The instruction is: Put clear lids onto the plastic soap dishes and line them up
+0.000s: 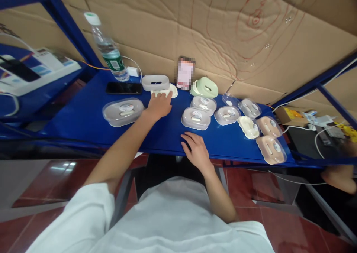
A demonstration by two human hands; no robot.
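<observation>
Two hands I noted: left hand (158, 105) lay with fingers closed over the cream tray (164, 93) near the shelf's (83, 115) rear edge; right hand (195, 149) rested flat, fingers together, at the front edge, bare shelf between.

Blue table (83, 119): painted metal, smooth, slight sheen. Backing wall (212, 26): corrugated cardboard, matt, creased. Soap boxes (196, 118): clear glossy plastic lids over grey bases. Cream tray (164, 93) under the left hand (159, 106): smooth matt plastic. Green box (206, 87): satin plastic. Water bottle (109, 50): clear plastic. Phone (124, 88): glossy black glass. Floor (50, 178): polished red tile.
</observation>
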